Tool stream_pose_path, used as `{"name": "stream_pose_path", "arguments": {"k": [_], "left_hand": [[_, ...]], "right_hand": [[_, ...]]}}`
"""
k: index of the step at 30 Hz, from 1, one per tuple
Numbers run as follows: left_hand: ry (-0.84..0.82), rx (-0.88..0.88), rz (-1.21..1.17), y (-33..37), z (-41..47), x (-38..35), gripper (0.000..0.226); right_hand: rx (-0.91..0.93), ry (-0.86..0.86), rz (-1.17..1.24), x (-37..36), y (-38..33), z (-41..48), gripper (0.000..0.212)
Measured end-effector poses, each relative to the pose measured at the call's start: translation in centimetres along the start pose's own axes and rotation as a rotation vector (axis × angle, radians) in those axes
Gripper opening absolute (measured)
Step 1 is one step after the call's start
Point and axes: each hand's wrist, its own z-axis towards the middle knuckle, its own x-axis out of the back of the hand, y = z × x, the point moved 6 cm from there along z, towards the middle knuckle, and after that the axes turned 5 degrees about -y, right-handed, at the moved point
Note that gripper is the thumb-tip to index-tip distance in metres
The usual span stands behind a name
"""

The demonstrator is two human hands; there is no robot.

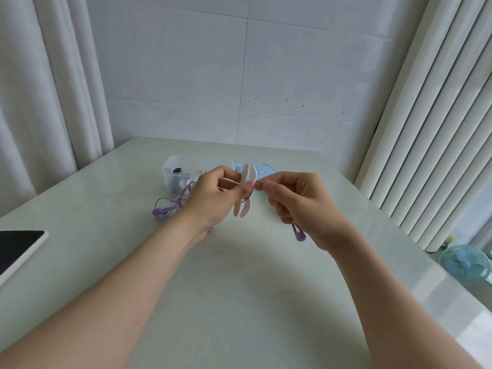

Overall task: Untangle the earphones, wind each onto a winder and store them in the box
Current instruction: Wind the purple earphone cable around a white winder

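Note:
My left hand pinches a pale pink winder at its middle and holds it upright above the table. My right hand pinches the purple earphone cable just right of the winder. A purple earbud hangs below my right hand. The rest of the purple earphones lies in a loose tangle on the table, left of my left hand. Behind it stands a clear plastic box with dark and pale items inside. Its blue lid lies flat beside it, partly hidden by the winder.
The pale glossy table fills the lower view. A dark-screened tablet lies at the left edge. Curtains hang at left, vertical blinds at right. A small blue fan stands beyond the table's right edge.

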Motion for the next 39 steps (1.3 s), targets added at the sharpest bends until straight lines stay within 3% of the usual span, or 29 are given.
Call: {"name": "stream_pose_path", "arguments": {"k": [3, 6, 11, 17, 21, 26, 30, 34, 39], "left_hand": [[-0.191, 0.025, -0.112, 0.0, -0.2, -1.3, 0.027], [-0.299, -0.002, -0.068, 0.2, -0.6, -1.9, 0.028], [-0.263, -0.072, 0.032, 0.2, -0.5, -1.6, 0.021], [-0.257, -0.147, 0.245, -0.1, -0.4, -1.9, 0.017], [-0.273, -0.173, 0.244, -0.1, -0.3, -2.1, 0.021], [-0.289, -0.143, -0.106, 0.7, -0.7, -2.5, 0.023], [-0.188, -0.045, -0.320, 0.3, -0.1, -1.6, 0.026], [-0.064, 0.029, -0.333, -0.3, 0.1, -0.8, 0.030], [0.037, 0.017, -0.147, 0.0, -0.3, -0.3, 0.027]], "right_hand": [[0.009, 0.148, 0.023, 0.9, 0.0, 0.0, 0.021], [-0.010, 0.182, -0.042, 1.1, 0.1, 0.0, 0.024], [-0.066, 0.235, -0.105, 1.2, 0.4, -0.3, 0.024], [0.104, 0.406, -0.532, 2.2, 0.3, -0.2, 0.011], [0.079, 0.422, -0.615, 2.5, 1.4, 0.7, 0.016], [-0.094, 0.327, -0.571, 2.6, 2.8, 0.8, 0.021], [-0.276, 0.045, -0.425, 1.0, 3.5, 0.6, 0.029], [-0.284, -0.186, -0.365, -0.9, 3.8, 0.1, 0.026], [-0.165, -0.204, -0.348, -1.6, 2.6, 0.1, 0.023]]}}
